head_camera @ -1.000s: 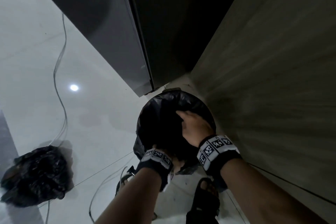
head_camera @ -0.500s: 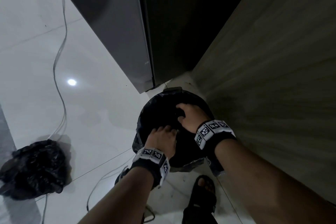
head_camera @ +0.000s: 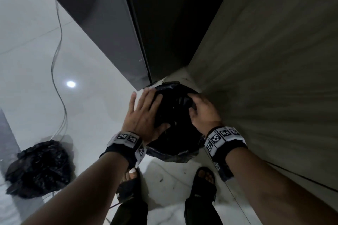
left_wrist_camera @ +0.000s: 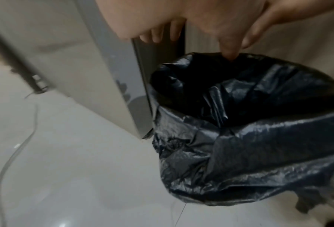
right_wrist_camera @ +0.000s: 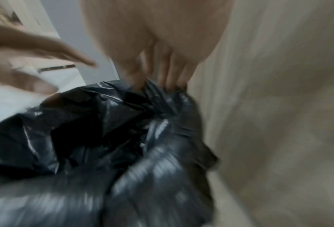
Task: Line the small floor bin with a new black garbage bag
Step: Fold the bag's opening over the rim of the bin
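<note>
The small floor bin stands in a corner, wholly covered by the black garbage bag (head_camera: 175, 115) that lines it. The bag's mouth is folded down over the rim (left_wrist_camera: 259, 138), and its inside is crumpled and dark (right_wrist_camera: 96, 126). My left hand (head_camera: 144, 113) lies over the bin's left rim with fingers straight and spread, the thumb against the bag's inside. My right hand (head_camera: 201, 109) is at the far right rim, next to the wall. Its curled fingers (right_wrist_camera: 162, 76) pinch a bunch of the bag's edge. My left hand's fingers (right_wrist_camera: 36, 61) show blurred in the right wrist view.
A grey appliance (head_camera: 102, 29) stands close behind the bin on the left, and a wood-grain panel (head_camera: 265, 78) on the right. A full, tied black bag (head_camera: 38, 168) sits on the white tile floor, with a cable (head_camera: 58, 60) trailing past it. My sandalled feet (head_camera: 204, 181) are just in front of the bin.
My left hand rose from the bin's near side to the left rim and spread its fingers. My right hand shifted from the bag's middle to the far right rim and gripped the edge.
</note>
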Motion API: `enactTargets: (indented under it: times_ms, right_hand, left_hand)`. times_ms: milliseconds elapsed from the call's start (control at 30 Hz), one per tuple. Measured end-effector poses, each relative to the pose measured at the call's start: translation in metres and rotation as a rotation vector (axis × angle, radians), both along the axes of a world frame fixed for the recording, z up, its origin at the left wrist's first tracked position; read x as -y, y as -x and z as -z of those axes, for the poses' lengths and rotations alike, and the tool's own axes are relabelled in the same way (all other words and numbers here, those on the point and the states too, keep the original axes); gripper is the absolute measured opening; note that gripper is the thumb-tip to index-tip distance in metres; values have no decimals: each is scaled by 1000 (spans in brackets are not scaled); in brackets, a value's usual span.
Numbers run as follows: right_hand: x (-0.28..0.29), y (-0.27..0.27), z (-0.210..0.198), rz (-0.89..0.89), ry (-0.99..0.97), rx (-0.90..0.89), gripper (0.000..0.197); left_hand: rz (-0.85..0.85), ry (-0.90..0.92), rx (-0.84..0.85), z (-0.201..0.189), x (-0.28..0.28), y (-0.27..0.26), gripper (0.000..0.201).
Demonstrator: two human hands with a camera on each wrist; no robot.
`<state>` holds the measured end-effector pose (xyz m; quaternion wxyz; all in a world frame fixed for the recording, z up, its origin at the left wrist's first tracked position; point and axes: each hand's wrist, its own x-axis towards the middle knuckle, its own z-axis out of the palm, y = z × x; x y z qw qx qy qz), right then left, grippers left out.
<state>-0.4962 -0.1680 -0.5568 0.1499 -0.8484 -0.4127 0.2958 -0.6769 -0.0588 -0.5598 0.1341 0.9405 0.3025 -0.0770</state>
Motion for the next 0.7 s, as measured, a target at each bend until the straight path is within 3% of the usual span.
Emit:
enactTargets:
  times_ms: [100,167,233,300,367,433,533,700]
  right_hand:
    - [18,-9,-10,92,40,222,53]
    - [30,-14,-12,83,152,229,61]
    - [42,-18,-10,87,217,122,69]
    - [50,-22,-6,205,201,-81,77]
    - [55,-25,0,289,156,-253,83]
    - [56,-23,5,256,112,-371,91]
    - [56,-20,11,157,131,-398,98]
    - [57,-20,23,219,83,-404,104]
  left_hand:
    - [-218,88,11,-11,-14,22,87]
    - [-293,175,-51,-13,-20,37,87]
    - [-317,304,-129,-9,-19,49,91]
    - [-338,433,-181,-4,-15,57,96]
    - [-358,496,-177,1,-11,60,103]
    - [-366,530,-154,6,-9,60,112]
    - [-363,571,-125,12,-9,57,120]
    - [-385,616,-96,16,-12,55,128]
